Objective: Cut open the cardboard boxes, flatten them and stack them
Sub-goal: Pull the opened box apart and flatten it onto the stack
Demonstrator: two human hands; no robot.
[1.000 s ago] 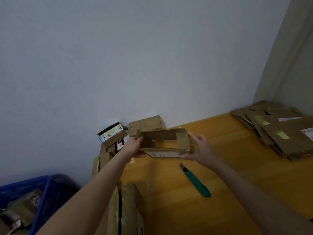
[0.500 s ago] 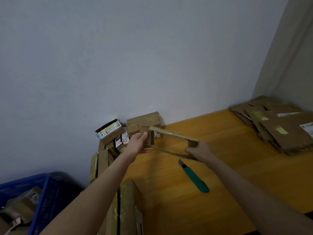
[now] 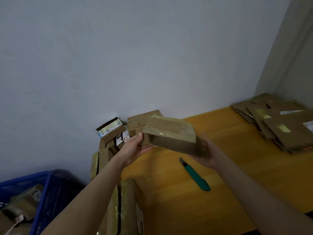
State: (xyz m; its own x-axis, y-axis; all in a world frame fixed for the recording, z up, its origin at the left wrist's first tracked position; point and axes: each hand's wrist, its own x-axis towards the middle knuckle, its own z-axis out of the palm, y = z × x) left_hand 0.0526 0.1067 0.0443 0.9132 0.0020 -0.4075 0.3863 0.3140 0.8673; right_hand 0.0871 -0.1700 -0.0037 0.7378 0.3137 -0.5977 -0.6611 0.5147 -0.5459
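- To the lower left of the left arm, a blue crate (image 3: 42, 192) holds crumpled cardboard pieces (image 3: 22, 206), some with tape and labels.
- Between the two hands, raised above the wooden table (image 3: 237, 175), a cardboard box (image 3: 171, 136) tilts with its taped side up and its right end lower.
- The left hand (image 3: 135, 148) pinches the box's left flap, thumb on top and fingers beneath.
- The right hand (image 3: 206, 155) is under the box's right end. It is blurred, so whether its fingers curl round the cardboard cannot be told.
- Just below the right hand, a green utility knife (image 3: 194, 174) lies on the table, touched by neither hand.
- Behind the left hand, against the wall, a pile of uncut boxes (image 3: 110, 131) stands; one has a printed label.
- Under the left forearm, another taped box (image 3: 127, 209) stands on edge.
- Well to the right of the right hand, a stack of flattened boxes (image 3: 284, 126) lies in the table's far corner.
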